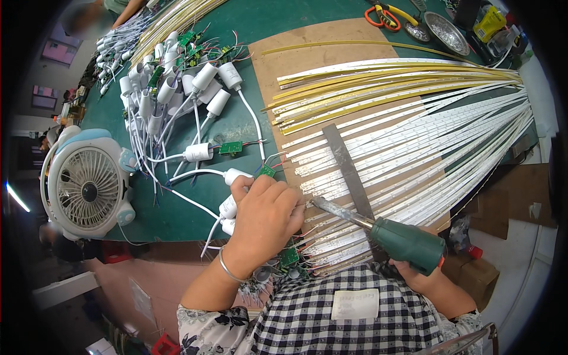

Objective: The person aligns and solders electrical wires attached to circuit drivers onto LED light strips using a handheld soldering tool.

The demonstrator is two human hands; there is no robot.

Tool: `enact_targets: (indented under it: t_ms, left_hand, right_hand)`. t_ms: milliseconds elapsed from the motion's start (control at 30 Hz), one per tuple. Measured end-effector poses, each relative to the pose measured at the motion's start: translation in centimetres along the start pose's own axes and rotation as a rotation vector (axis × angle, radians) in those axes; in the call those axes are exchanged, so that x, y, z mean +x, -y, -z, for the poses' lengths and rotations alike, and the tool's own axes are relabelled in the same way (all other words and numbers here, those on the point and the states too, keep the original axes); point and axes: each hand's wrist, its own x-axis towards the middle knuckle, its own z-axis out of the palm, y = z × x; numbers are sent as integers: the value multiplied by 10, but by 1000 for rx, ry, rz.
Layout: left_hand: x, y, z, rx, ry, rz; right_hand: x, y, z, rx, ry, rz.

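Note:
My right hand (412,273) is wrapped round the handle of a green soldering gun (408,241), at the lower right. Its metal tip points left, at the ends of white LED strips (378,160) fanned out over a brown board (331,47). Close to that tip my left hand (266,207) is closed, fingers bent together; what they pinch is hidden. A small green circuit board (267,171) with thin wires shows just beyond its knuckles, beside white plastic lamp caps (228,207). A dark flat metal bar (349,171) lies across the strips.
Many white caps with cables (168,89) are heaped at the left on the green table (248,142). A fan (89,189) stands at the left edge. Far right hold pliers (402,15), orange-handled scissors (381,19) and a metal dish (445,32). Another person's arm (130,10) shows at the far left.

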Motion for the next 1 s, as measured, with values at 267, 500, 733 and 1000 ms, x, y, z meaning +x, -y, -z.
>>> enact_targets:
  t_ms: [267, 500, 733, 1000]
  left_hand:
    - [1, 0, 0, -11, -8, -6]
    - [0, 0, 0, -7, 11, 2]
    - [-3, 0, -1, -16, 10, 11]
    - [-4, 0, -3, -8, 11, 15]
  right_hand:
    - [1, -2, 1, 48, -14, 30]
    - [6, 9, 3, 217, -29, 65]
    - [-10, -10, 5, 280, -26, 11]
    - [-6, -2, 5, 329, -26, -1]
